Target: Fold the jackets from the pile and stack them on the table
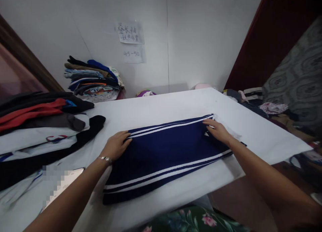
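A folded navy blue garment (166,148) with white stripes along its far and near edges lies flat on the white table. My left hand (117,145), with a silver band at the wrist, rests on its far left corner, fingers stretched and thumb apart. At the far right end, my right hand (215,129) has its fingers bent together on the navy fabric near the edge. A bit of white material (228,128) shows beyond this hand, partly hidden by it.
Loose clothes (37,124) are heaped at the left, and a folded stack (93,77) stands behind them. A phone-like object (67,181) lies by my left forearm. More clothes (271,107) lie beyond the right edge of the white table (176,104). Paper notes (131,33) hang on the wall.
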{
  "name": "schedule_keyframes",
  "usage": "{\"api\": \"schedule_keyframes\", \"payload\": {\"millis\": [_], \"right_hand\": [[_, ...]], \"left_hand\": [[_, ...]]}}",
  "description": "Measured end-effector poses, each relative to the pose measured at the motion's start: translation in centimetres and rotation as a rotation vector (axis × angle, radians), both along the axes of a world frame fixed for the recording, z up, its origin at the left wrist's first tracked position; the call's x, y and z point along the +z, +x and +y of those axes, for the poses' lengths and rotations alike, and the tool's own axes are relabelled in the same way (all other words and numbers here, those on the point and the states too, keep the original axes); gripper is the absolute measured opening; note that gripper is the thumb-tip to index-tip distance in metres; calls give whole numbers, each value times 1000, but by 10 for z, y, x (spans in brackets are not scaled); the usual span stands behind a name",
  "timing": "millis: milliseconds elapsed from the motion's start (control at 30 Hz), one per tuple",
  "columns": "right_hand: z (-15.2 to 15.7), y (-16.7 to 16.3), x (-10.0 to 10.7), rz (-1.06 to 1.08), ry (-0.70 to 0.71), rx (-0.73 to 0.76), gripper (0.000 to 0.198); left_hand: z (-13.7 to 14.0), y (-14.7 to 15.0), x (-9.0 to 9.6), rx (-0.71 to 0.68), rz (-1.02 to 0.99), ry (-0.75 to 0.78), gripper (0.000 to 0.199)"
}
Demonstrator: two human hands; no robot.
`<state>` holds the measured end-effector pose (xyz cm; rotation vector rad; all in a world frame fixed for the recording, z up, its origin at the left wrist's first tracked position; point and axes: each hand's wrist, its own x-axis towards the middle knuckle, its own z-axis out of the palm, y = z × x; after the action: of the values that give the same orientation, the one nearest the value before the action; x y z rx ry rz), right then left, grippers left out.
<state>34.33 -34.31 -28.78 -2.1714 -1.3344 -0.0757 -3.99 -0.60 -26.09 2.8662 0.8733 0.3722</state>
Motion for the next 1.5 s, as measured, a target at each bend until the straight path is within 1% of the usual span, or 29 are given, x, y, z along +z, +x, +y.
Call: {"api": "schedule_keyframes", "payload": {"millis": [33, 100, 167, 200, 267, 367, 533, 633, 700, 833, 967, 1067, 1167, 1267, 1333, 1433, 1500], "right_hand": [[19, 6, 0, -25, -48, -10, 41], [51, 17, -2, -91, -198, -37, 44], [72, 27, -5, -133, -312, -66, 43], [78, 31, -6, -142, -345, -74, 42], [84, 38, -8, -148, -372, -70, 39], [82, 45, -9, -167, -405, -40, 33], [74, 51, -9, -181, -452, -7, 34], [73, 54, -7, -178, -465, 22, 30], [73, 55, -4, -167, -470, 34, 25], [70, 56, 0, -130, -471, 45, 22], [66, 60, 1, -88, -470, 47, 27], [65, 65, 1, -66, -465, 67, 28], [63, 70, 1, -38, -436, 60, 29], [63, 74, -1, 10, -378, -6, 29], [65, 75, -5, -18, -365, -52, 28], [71, 72, -13, -117, -370, -76, 25], [73, 68, -18, -154, -337, -94, 23]], "left_hand": [[7, 12, -4, 28, 48, 16, 44], [19, 30, -10, 86, 136, 20, 43], [25, 40, -14, 109, 197, 16, 42], [28, 42, -15, 109, 217, 24, 42], [30, 44, -16, 90, 245, 63, 42], [32, 44, -17, 36, 270, 104, 41], [37, 49, -19, -41, 238, 47, 42], [42, 53, -19, -48, 246, -16, 47], [45, 54, -19, -45, 261, -33, 47], [44, 51, -20, -110, 226, 31, 43], [37, 48, -21, -169, 206, 69, 35], [31, 49, -15, -125, 254, 40, 30], [30, 48, -4, -52, 297, -81, 27], [34, 45, 6, -4, 290, -227, 33], [36, 45, 9, 23, 342, -273, 38], [36, 50, 4, 97, 500, -215, 37], [33, 54, -1, 145, 542, -145, 36]]}}
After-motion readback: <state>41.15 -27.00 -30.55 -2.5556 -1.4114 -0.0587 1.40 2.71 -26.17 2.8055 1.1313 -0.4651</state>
